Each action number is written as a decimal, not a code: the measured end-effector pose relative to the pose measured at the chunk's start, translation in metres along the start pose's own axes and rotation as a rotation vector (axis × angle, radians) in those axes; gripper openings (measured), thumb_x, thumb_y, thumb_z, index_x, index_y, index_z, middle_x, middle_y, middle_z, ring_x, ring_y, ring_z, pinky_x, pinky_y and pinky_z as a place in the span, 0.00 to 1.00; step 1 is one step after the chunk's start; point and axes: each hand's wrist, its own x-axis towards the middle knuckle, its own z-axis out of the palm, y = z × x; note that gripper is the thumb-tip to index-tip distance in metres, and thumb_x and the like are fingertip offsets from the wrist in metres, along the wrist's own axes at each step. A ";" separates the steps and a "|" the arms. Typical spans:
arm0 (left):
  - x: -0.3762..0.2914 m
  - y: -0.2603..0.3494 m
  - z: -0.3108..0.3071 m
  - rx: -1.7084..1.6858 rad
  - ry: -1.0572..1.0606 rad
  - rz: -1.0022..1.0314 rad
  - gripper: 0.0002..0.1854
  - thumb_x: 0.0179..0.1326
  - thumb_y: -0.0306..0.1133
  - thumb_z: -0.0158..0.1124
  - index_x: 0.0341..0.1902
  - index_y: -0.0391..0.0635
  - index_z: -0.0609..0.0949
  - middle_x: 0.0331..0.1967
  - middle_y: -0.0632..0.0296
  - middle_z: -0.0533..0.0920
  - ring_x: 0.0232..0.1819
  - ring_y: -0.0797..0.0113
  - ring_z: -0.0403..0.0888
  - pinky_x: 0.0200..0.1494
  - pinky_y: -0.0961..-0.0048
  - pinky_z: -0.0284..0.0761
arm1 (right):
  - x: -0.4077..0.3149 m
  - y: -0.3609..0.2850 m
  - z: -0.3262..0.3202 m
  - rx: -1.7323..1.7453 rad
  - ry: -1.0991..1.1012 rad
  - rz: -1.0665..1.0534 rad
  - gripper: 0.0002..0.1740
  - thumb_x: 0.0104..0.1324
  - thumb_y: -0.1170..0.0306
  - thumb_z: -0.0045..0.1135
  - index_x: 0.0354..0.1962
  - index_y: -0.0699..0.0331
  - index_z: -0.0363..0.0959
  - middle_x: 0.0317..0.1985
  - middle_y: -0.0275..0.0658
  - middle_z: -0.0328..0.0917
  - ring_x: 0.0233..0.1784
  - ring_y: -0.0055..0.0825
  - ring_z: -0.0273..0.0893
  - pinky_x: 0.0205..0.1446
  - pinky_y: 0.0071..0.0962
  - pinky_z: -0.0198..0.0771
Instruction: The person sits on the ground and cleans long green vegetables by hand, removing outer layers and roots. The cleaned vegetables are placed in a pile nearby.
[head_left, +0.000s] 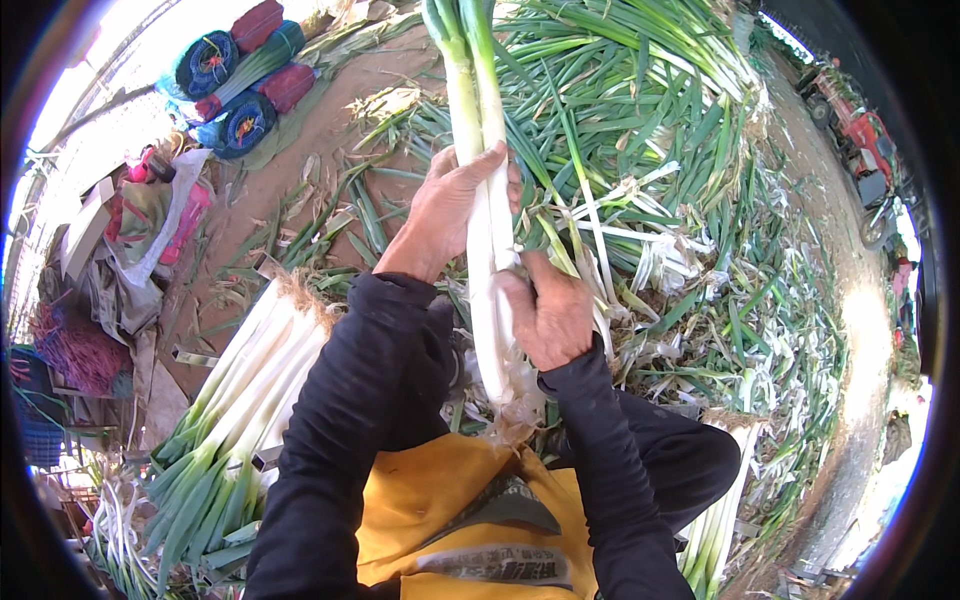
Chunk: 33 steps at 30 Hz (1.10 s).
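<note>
My left hand (450, 202) is wrapped around two long green onions (487, 315) at the upper part of their white shafts. They point away from me, with their green tops running out of view at the top and their roots near my lap. Lower on the shafts, the thumb and fingers of my right hand (551, 311) pinch the right-hand stalk. Pale loose outer skin (517, 397) hangs around the root end. Just right of my hands lie a few thinner stalks (596, 240) with yellowed leaves.
Trimmed green onions (247, 367) lie stacked in a metal-pronged holder on my left; another bundle (724, 487) is at right. Green leaves (630, 112) and peeled scraps (757, 345) cover the ground. Rolls of netting (225, 82) lie far left, and a red vehicle (866, 142) stands far right.
</note>
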 end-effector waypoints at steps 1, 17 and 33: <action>0.000 0.001 -0.001 0.032 -0.004 -0.008 0.13 0.70 0.34 0.70 0.47 0.39 0.77 0.32 0.57 0.83 0.30 0.64 0.83 0.34 0.66 0.84 | -0.004 -0.001 -0.002 -0.023 -0.011 -0.013 0.11 0.71 0.66 0.61 0.41 0.67 0.76 0.25 0.50 0.78 0.25 0.45 0.79 0.31 0.39 0.72; 0.000 0.022 -0.024 0.133 0.057 0.164 0.13 0.70 0.32 0.68 0.48 0.38 0.76 0.32 0.56 0.84 0.32 0.65 0.84 0.37 0.65 0.84 | -0.171 -0.011 -0.081 0.040 -0.106 0.359 0.08 0.70 0.73 0.54 0.33 0.69 0.75 0.30 0.50 0.71 0.32 0.49 0.74 0.37 0.38 0.69; -0.007 0.008 -0.010 0.109 0.105 0.066 0.13 0.70 0.32 0.69 0.49 0.37 0.77 0.34 0.55 0.83 0.32 0.63 0.83 0.35 0.64 0.84 | -0.088 -0.038 -0.018 0.080 -0.037 0.143 0.10 0.65 0.76 0.65 0.30 0.67 0.71 0.23 0.47 0.73 0.24 0.52 0.75 0.26 0.40 0.68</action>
